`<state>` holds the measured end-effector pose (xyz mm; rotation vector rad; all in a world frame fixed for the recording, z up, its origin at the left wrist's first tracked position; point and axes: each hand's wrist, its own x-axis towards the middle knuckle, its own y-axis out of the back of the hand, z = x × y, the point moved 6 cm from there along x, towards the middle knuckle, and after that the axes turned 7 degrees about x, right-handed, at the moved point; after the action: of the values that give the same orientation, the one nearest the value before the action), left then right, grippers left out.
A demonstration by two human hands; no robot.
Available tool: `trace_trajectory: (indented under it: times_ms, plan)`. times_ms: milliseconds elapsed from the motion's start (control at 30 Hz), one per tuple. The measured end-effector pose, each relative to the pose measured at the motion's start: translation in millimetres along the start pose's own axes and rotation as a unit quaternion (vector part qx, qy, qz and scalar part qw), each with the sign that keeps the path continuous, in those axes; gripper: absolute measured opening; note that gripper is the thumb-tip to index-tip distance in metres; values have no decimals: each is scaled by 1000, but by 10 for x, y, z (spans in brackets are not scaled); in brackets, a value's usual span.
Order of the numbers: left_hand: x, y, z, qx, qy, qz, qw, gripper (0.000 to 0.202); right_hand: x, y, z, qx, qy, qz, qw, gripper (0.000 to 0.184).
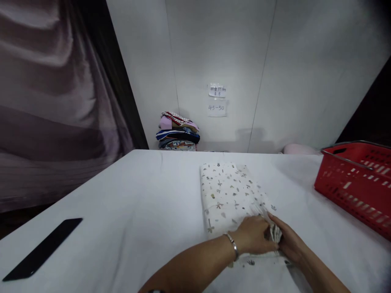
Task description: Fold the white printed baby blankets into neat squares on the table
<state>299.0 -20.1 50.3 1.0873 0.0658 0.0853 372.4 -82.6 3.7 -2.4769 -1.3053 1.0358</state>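
Two hands (255, 236) (291, 241) gripping-close on patterned cloth (224, 189)

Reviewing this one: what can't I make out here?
Head view:
Patterned cloth: partly hidden by the left hand.
Right hand: some fingers hidden by the cloth and left hand.
Red basket: cut off by the right edge.
Upper wall note: some characters too small.

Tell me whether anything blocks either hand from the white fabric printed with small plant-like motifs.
Nothing visible does: the bare left hand and bare right hand both hold the white printed fabric, gathered at its near right side. The red perforated plastic basket stands apart, farther right.
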Motion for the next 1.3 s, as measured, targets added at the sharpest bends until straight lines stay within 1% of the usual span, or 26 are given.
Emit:
trace_trajectory:
  times_ms: [67, 167, 267, 333, 400, 433, 467, 500, 533, 600, 667, 733, 767, 833, 867, 967, 1000, 1067, 1167, 1233, 1300]
  plan:
    - [-186, 16, -2, 17, -27, 2, 999, 43, 8, -20, -77, -35, -9, -26, 999, 37]
    - [-466, 14, -50, 44, -19, 14, 999, 45, 52, -1, -186, -119, 1, -64, 991, 31]
    - [-697, 54, -83, 66, 3, 42, 997, 47, 97, 49, -272, -181, -5, -65, 981, 27]
    - [-803, 115, -97, 79, 26, 64, 995, 44, 92, 54, -401, -177, 17, -68, 982, 25]
    - [-874, 186, -100, 92, 41, 88, 991, 41, 50, 72, -595, -147, 73, -70, 984, 26]
    - [-901, 213, -101, 100, 46, 99, 989, 43, 21, 106, -684, -130, 101, -66, 984, 26]
    - [-925, 228, -106, 107, 53, 107, 987, 46, -8, 159, -740, -117, 116, -60, 985, 26]
    - [-948, 227, -117, 113, 61, 111, 985, 49, -30, 229, -752, -110, 112, -53, 986, 26]
    - [-972, 210, -132, 117, 70, 110, 985, 52, -47, 310, -724, -112, 95, -46, 988, 25]
    - [-1028, 148, -162, 123, 85, 101, 984, 54, -72, 490, -584, -136, 42, -30, 989, 22]
    - [-1088, 81, -180, 129, 91, 90, 983, 57, -92, 659, -443, -179, 6, 0, 984, 20]
    - [-1137, 45, -193, 136, 96, 84, 982, 59, -110, 782, -389, -241, 2, 50, 969, 18]
    - [-1152, 40, -197, 138, 100, 83, 982, 59, -121, 816, -400, -277, 7, 77, 958, 18]
    - [-1163, 45, -200, 143, 109, 82, 980, 54, -144, 816, -482, -334, 31, 116, 935, 18]
    - [-1162, 54, -197, 147, 113, 86, 979, 51, -155, 785, -536, -339, 51, 119, 932, 20]
    - [-1164, 74, -181, 169, 121, 108, 972, 45, -179, 676, -654, -273, 117, 80, 951, 27]
    - [-1171, 69, -177, 175, 122, 114, 970, 43, -182, 674, -653, -257, 121, 74, 956, 30]
    - [-1197, 38, -182, 184, 121, 118, 968, 38, -180, 734, -581, -276, 93, 87, 953, 34]
    - [-1248, -5, -211, 185, 124, 120, 967, 27, -189, 865, -443, -340, 38, 123, 931, 37]
    - [-1275, -3, -226, 182, 124, 132, 966, 24, -220, 897, -410, -356, 26, 132, 925, 38]
    - [-1288, 14, -229, 176, 119, 146, 966, 23, -268, 877, -416, -355, 23, 130, 925, 39]
